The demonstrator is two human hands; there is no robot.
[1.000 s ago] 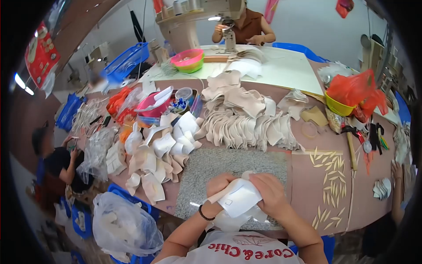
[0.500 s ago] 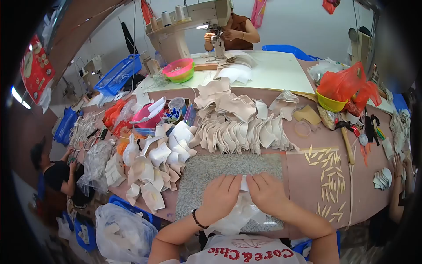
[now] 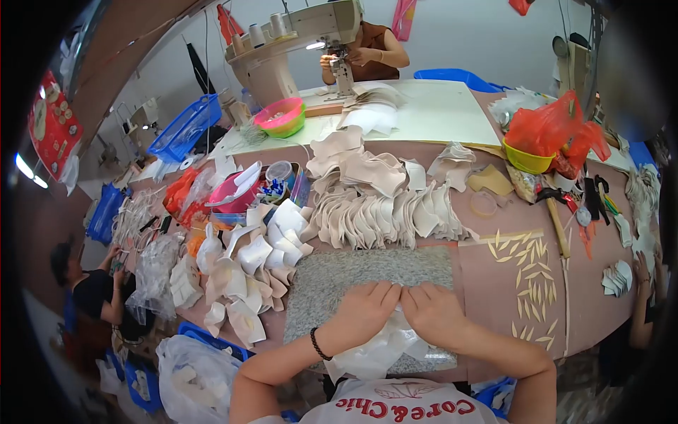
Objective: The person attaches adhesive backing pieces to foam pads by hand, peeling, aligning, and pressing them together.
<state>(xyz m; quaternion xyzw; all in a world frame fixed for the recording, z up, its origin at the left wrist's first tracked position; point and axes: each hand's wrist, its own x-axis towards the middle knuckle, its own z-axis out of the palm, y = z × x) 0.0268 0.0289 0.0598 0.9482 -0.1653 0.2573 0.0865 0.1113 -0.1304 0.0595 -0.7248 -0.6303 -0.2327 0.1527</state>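
- Work by 2 hands on a thin white piece is judged to be in hand, with the piece taken to be pinched between the left hand (image 3: 361, 316) and the right hand (image 3: 436, 319), at the lower middle of the frame.
- The fingers are drawn in narrow, their tips all but meeting; the piece is hidden by them, so its exact hold cannot be told.
- For any further move, an even pinch from both sides is judged to be called for.
- Below the fingers, a plastic sheet (image 3: 381, 348) is seen over the near part of the slab (image 3: 332, 272).
- Past the slab, beige pieces (image 3: 385, 215) are stacked at the centre; loose pieces (image 3: 254, 252) are heaped at centre left.
- 1.0 s ago, a marked white face was shown between the hands; 0.5 s ago, a white strip was visible there. Now the gap has been narrowed and the strip is hidden.
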